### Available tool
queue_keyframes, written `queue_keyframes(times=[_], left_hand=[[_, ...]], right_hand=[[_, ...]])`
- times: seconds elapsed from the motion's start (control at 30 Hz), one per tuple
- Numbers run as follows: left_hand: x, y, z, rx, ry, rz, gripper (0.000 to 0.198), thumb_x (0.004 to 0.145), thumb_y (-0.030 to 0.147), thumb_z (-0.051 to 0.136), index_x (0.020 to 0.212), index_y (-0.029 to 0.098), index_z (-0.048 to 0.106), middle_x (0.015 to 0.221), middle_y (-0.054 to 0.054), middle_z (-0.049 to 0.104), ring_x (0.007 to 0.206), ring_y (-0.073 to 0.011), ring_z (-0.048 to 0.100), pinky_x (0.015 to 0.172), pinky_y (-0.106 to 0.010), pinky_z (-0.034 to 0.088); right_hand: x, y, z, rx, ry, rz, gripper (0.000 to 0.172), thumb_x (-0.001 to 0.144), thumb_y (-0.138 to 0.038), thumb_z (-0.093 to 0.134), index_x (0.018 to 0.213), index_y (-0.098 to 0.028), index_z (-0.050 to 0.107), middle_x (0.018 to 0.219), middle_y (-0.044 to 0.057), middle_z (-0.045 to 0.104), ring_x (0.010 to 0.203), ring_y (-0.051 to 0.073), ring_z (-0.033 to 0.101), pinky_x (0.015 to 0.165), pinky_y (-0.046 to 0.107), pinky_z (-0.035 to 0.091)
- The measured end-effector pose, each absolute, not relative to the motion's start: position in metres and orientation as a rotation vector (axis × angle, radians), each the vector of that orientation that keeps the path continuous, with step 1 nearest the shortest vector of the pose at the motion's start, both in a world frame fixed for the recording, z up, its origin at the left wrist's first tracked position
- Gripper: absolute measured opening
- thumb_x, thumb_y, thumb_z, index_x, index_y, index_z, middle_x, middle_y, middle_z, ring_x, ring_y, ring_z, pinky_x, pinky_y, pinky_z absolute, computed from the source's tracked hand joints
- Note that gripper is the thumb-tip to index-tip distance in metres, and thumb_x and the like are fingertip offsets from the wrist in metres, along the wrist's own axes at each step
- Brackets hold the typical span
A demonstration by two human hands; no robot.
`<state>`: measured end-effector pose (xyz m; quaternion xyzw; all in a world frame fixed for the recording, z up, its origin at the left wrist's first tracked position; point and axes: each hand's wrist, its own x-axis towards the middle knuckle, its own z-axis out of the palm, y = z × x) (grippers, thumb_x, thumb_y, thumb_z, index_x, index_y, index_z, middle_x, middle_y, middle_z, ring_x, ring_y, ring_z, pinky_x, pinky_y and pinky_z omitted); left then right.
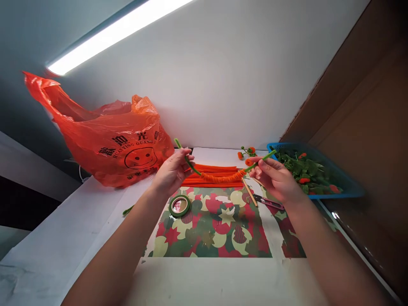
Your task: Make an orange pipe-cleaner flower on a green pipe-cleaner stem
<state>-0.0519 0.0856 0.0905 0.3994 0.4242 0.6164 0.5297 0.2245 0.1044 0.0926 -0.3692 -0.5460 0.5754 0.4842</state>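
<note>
"Head camera: what is the person holding?"

"One green stem with an orange fuzzy coil (223, 177) wound round its middle. The left hand (174, 169) pinches one green end between thumb and fingers, and the right hand (270, 174) pinches the other."

"How does it hang?"

"It sags between them in a shallow curve, both green tips pointing up and outward. It is held above the desk (219, 280), in front of a bundle of orange stems (210, 169) laid crosswise toward the far edge."

"What lies nearer?"

"A patterned sheet (207, 221) covers the middle, short of the near edge. On its left part sits a roll of green tape (188, 205), near the left forearm. Below the right hand lie a wooden stick (250, 193) and a pink-and-black cutter (270, 203)."

"And the corners?"

"A red plastic bag (127, 131) with a smiling face printed on it stands at the far left corner. At the far right is a blue basket (334, 196) of green leaves and orange blooms, and a few orange flowers (240, 156) lie by the far edge, just beyond the right fingertips."
</note>
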Motion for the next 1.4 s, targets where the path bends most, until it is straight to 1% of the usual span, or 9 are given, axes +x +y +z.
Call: queue_keyframes(times=[0.37, 0.53, 0.67, 0.77, 0.87, 1.03, 1.13, 1.27, 1.4], left_hand=[[-0.019, 0.071, 0.076, 1.358, 1.179, 0.927, 0.040, 0.074, 0.053, 0.066, 0.074, 0.014, 0.073, 0.062, -0.004, 0.063, 0.054, -0.0102, 0.049, 0.051, -0.023, 0.038], [-0.009, 0.064, 0.075, 1.501, 1.131, 0.752, 0.040, 0.077, 0.051, 0.064, 0.062, 0.014, 0.070, 0.050, 0.000, 0.053, 0.047, -0.0079, 0.039, 0.045, -0.022, 0.029], [-0.007, 0.064, 0.073, 1.397, 1.140, 0.877, 0.032, 0.076, 0.046, 0.068, 0.088, 0.016, 0.072, 0.084, -0.005, 0.068, 0.070, -0.0131, 0.057, 0.059, -0.023, 0.043], [-0.004, 0.064, 0.071, 1.308, 1.154, 0.896, 0.042, 0.074, 0.045, 0.070, 0.107, 0.019, 0.066, 0.112, -0.009, 0.065, 0.094, -0.0194, 0.061, 0.075, -0.028, 0.049], [0.000, 0.063, 0.068, 1.227, 1.108, 0.870, 0.045, 0.077, 0.046, 0.066, 0.112, 0.019, 0.062, 0.116, -0.010, 0.063, 0.094, -0.0193, 0.062, 0.076, -0.031, 0.052], [0.003, 0.068, 0.059, 0.997, 1.039, 1.061, 0.029, 0.082, 0.041, 0.062, 0.095, 0.015, 0.064, 0.089, -0.005, 0.064, 0.074, -0.0110, 0.059, 0.060, -0.020, 0.048], [0.001, 0.073, 0.057, 0.734, 0.940, 1.066, 0.024, 0.088, 0.035, 0.056, 0.096, 0.014, 0.064, 0.062, 0.003, 0.051, 0.048, -0.0045, 0.043, 0.045, -0.015, 0.037], [-0.001, 0.075, 0.059, 0.403, 0.754, 0.869, 0.027, 0.095, 0.029, 0.041, 0.098, 0.012, 0.062, 0.047, 0.008, 0.030, 0.036, -0.0041, 0.025, 0.035, -0.013, 0.021], [0.001, 0.072, 0.060, 0.313, 0.638, 0.684, 0.035, 0.097, 0.030, 0.034, 0.087, 0.011, 0.062, 0.045, 0.008, 0.025, 0.035, -0.0042, 0.016, 0.033, -0.013, 0.014]], right_hand=[[0.193, 0.091, 0.073, -0.847, -1.543, 1.475, 0.033, 0.075, -0.052, 0.069, 0.092, -0.025, 0.076, 0.115, 0.006, 0.067, 0.112, 0.022, 0.057, 0.098, 0.039, 0.044], [0.179, 0.083, 0.067, -0.801, -1.495, 1.645, 0.036, 0.074, -0.052, 0.070, 0.093, -0.022, 0.076, 0.100, 0.007, 0.073, 0.100, 0.021, 0.064, 0.096, 0.040, 0.046], [0.179, 0.088, 0.064, -0.889, -1.208, 1.499, 0.035, 0.070, -0.051, 0.073, 0.088, -0.020, 0.076, 0.097, 0.007, 0.074, 0.089, 0.020, 0.067, 0.089, 0.037, 0.050], [0.181, 0.096, 0.061, -0.920, -0.966, 1.375, 0.037, 0.065, -0.051, 0.076, 0.088, -0.022, 0.074, 0.104, 0.006, 0.072, 0.087, 0.019, 0.067, 0.081, 0.034, 0.053], [0.183, 0.101, 0.059, -0.909, -0.894, 1.325, 0.036, 0.065, -0.050, 0.076, 0.089, -0.024, 0.072, 0.106, 0.005, 0.071, 0.089, 0.019, 0.067, 0.077, 0.033, 0.054], [0.183, 0.092, 0.065, -0.879, -1.127, 1.299, 0.040, 0.076, -0.057, 0.062, 0.101, -0.027, 0.069, 0.118, 0.006, 0.066, 0.101, 0.022, 0.063, 0.083, 0.037, 0.052], [0.186, 0.085, 0.073, -0.867, -1.297, 1.222, 0.052, 0.080, -0.064, 0.052, 0.122, -0.034, 0.058, 0.130, 0.006, 0.058, 0.112, 0.023, 0.057, 0.088, 0.038, 0.049], [0.186, 0.087, 0.071, -0.815, -1.220, 1.243, 0.058, 0.083, -0.065, 0.044, 0.133, -0.036, 0.044, 0.143, 0.005, 0.045, 0.115, 0.022, 0.055, 0.088, 0.036, 0.048], [0.177, 0.093, 0.053, -1.073, -1.112, 1.389, 0.062, 0.074, -0.048, 0.066, 0.129, -0.028, 0.046, 0.141, 0.009, 0.043, 0.119, 0.023, 0.053, 0.089, 0.033, 0.048]])
